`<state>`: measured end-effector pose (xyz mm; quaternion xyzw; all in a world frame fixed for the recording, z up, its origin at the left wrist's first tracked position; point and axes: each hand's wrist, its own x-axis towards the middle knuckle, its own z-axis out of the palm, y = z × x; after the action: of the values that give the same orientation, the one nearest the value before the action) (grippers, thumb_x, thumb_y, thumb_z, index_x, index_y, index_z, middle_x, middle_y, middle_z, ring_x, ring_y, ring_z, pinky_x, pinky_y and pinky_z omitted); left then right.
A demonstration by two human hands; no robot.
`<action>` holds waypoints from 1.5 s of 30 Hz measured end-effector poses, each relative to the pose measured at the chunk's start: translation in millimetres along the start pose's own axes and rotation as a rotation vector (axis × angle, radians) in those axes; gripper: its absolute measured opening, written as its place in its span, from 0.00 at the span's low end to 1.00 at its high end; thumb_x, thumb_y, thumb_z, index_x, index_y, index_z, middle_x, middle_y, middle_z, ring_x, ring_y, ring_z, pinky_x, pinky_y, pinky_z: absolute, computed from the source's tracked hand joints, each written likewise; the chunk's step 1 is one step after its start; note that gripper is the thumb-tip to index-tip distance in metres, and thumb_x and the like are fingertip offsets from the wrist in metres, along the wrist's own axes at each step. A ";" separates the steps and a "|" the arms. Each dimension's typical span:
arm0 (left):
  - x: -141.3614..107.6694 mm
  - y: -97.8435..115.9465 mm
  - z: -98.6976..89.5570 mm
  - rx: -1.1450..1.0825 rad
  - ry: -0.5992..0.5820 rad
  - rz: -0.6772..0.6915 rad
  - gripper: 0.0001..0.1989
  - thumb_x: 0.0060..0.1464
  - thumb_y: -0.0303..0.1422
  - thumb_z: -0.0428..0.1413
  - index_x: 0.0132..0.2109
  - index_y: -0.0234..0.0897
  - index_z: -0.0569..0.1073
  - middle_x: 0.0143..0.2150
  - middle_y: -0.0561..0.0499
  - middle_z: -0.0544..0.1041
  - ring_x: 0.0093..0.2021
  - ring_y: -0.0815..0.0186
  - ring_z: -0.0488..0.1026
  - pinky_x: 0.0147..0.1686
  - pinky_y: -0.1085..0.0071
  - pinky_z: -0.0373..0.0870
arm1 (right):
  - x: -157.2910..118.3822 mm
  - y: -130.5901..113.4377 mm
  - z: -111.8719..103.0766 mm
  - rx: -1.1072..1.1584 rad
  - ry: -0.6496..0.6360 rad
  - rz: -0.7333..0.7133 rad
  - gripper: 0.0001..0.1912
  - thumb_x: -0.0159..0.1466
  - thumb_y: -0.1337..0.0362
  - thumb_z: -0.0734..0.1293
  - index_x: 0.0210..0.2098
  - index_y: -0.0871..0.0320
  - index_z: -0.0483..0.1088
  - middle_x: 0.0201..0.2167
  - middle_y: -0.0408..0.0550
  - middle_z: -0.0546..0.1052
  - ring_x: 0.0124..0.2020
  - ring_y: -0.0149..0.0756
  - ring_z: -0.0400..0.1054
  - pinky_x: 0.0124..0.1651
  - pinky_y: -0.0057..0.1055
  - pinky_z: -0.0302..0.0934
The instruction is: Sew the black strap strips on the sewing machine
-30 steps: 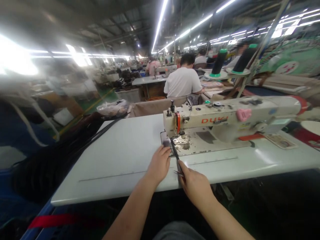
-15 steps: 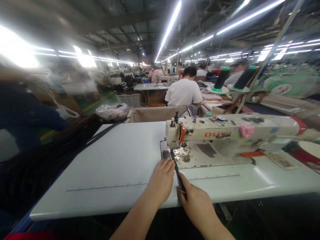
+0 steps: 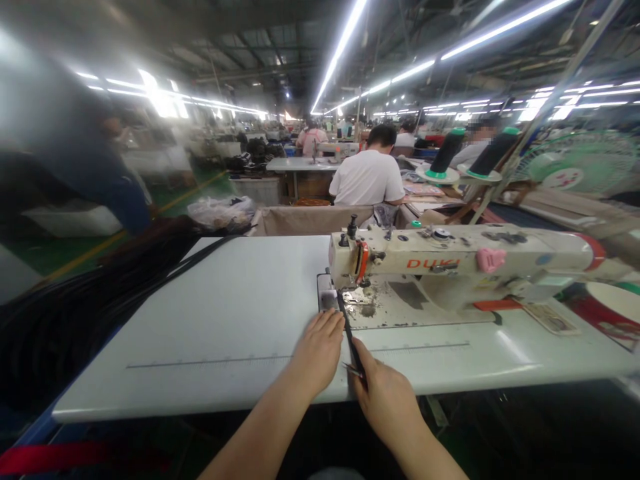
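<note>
Table: near edge passes beneath both forearms; wide white stretch on the left
Machine: blocks ahead and right
Straps: black heap along the left edge
Strip: from under the machine head, between the hands
Left hand: flat, fingers extended, beside the strip
Right hand: gripping the strip, metal point jutting out

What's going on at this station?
Someone is at a sewing machine with a black strip leading up to its needle end. The right hand grips the strip near the table's front edge, with a pointed metal tip sticking out by the fingers. The left hand lies flat just left of the strip. Whether the needle is down is too small to tell.
</note>
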<state>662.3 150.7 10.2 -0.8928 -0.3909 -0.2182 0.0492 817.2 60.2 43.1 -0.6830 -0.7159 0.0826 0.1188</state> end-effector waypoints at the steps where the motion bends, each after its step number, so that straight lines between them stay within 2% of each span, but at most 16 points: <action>1: 0.1 0.3 -0.5 -0.002 0.000 -0.005 0.21 0.71 0.28 0.44 0.65 0.30 0.69 0.68 0.42 0.71 0.71 0.56 0.65 0.70 0.53 0.62 | -0.1 -0.2 -0.6 0.000 0.001 -0.002 0.31 0.67 0.70 0.63 0.69 0.61 0.62 0.42 0.54 0.84 0.39 0.45 0.81 0.38 0.33 0.69; 12: 0.4 -0.1 -2.4 -0.017 -0.007 -0.007 0.22 0.70 0.27 0.44 0.65 0.31 0.69 0.69 0.41 0.70 0.70 0.56 0.65 0.71 0.54 0.59 | -0.3 1.2 -3.7 0.018 -0.044 0.018 0.30 0.69 0.68 0.61 0.70 0.61 0.61 0.41 0.54 0.84 0.39 0.46 0.81 0.40 0.34 0.67; 15: 0.6 0.1 -3.1 -0.023 -0.015 -0.009 0.22 0.70 0.27 0.44 0.66 0.31 0.69 0.70 0.41 0.70 0.71 0.56 0.64 0.71 0.55 0.58 | 0.7 4.1 -5.4 0.071 -0.047 0.021 0.27 0.72 0.63 0.60 0.69 0.58 0.62 0.37 0.51 0.84 0.37 0.45 0.81 0.38 0.33 0.66; 18: 0.9 0.5 -3.4 -0.029 -0.017 -0.017 0.22 0.70 0.27 0.44 0.66 0.30 0.69 0.70 0.41 0.69 0.71 0.57 0.64 0.71 0.56 0.58 | 3.5 9.3 -10.3 0.132 -0.030 0.028 0.23 0.73 0.56 0.60 0.64 0.55 0.68 0.33 0.47 0.83 0.33 0.43 0.80 0.34 0.31 0.64; 21: 1.0 1.1 -2.9 -0.030 -0.011 -0.031 0.22 0.71 0.28 0.43 0.66 0.31 0.69 0.69 0.42 0.70 0.72 0.57 0.63 0.71 0.56 0.58 | 9.9 20.0 -16.3 0.129 0.041 0.058 0.19 0.73 0.54 0.61 0.57 0.52 0.74 0.30 0.45 0.82 0.29 0.40 0.78 0.32 0.30 0.62; 24: 1.3 1.9 -2.6 -0.034 -0.009 -0.035 0.22 0.71 0.29 0.43 0.67 0.31 0.68 0.70 0.42 0.69 0.72 0.57 0.62 0.71 0.56 0.57 | 19.7 38.1 -17.5 0.048 0.138 0.088 0.17 0.72 0.55 0.61 0.53 0.51 0.76 0.29 0.45 0.82 0.29 0.40 0.78 0.31 0.30 0.61; 30: 2.3 3.0 -3.8 -0.035 -0.028 -0.050 0.22 0.71 0.30 0.43 0.66 0.31 0.69 0.71 0.42 0.68 0.73 0.56 0.62 0.72 0.55 0.57 | 31.5 68.7 -0.3 -0.136 0.297 0.115 0.15 0.70 0.60 0.61 0.49 0.54 0.77 0.32 0.47 0.83 0.30 0.40 0.77 0.31 0.30 0.58; 35: -1.0 1.4 -1.7 -0.045 -0.026 -0.036 0.23 0.70 0.28 0.45 0.68 0.32 0.67 0.71 0.41 0.67 0.74 0.56 0.60 0.72 0.54 0.55 | 25.7 68.7 8.0 -0.164 0.417 0.033 0.16 0.69 0.64 0.60 0.48 0.58 0.78 0.36 0.51 0.84 0.34 0.39 0.77 0.36 0.29 0.61; 41: -1.5 0.0 0.7 -0.029 -0.029 -0.016 0.23 0.68 0.26 0.45 0.67 0.30 0.68 0.71 0.40 0.67 0.73 0.55 0.60 0.72 0.54 0.55 | 23.7 65.7 4.5 -0.145 0.423 0.018 0.16 0.68 0.66 0.60 0.47 0.58 0.77 0.36 0.51 0.84 0.34 0.40 0.77 0.37 0.30 0.62; 45: 3.6 -3.0 3.7 -0.030 -0.038 -0.037 0.23 0.70 0.27 0.43 0.67 0.32 0.69 0.70 0.41 0.69 0.73 0.56 0.61 0.71 0.53 0.56 | 23.9 64.6 3.8 -0.133 0.411 0.025 0.15 0.68 0.66 0.60 0.46 0.58 0.77 0.34 0.50 0.83 0.33 0.40 0.77 0.36 0.30 0.62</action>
<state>663.5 156.2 8.1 -0.8900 -0.4051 -0.2078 0.0245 877.2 87.6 22.7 -0.7006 -0.6721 -0.1042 0.2160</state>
